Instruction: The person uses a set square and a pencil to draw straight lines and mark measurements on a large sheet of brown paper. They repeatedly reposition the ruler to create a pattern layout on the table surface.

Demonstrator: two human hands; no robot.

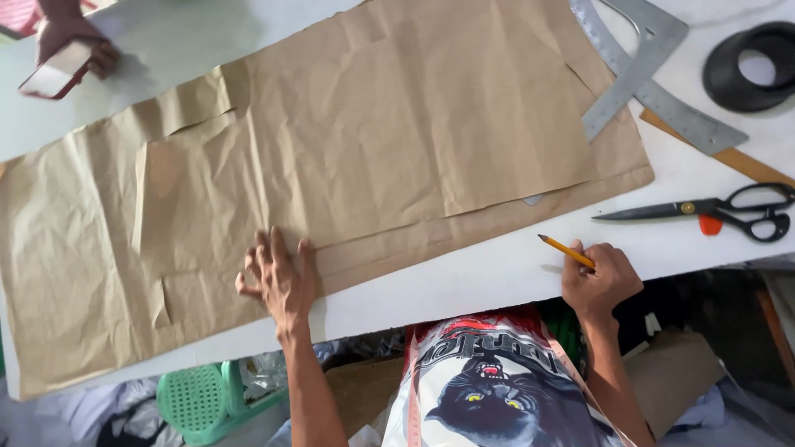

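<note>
Large creased sheets of brown paper [348, 157] lie layered across a white table [497, 273]. My left hand [280, 277] presses flat, fingers spread, on the paper's near edge. My right hand [600, 281] rests at the table's front edge, closed around a yellow pencil [566, 251] whose tip points away to the left, just off the paper.
Black-handled scissors [712, 210] lie at the right. Metal curved rulers [646, 74] and a wooden ruler [729, 157] sit at the back right beside a black ring [749, 70]. Another person's hand [74, 50] holds a phone at the far left. A green plastic stool [203, 401] stands below.
</note>
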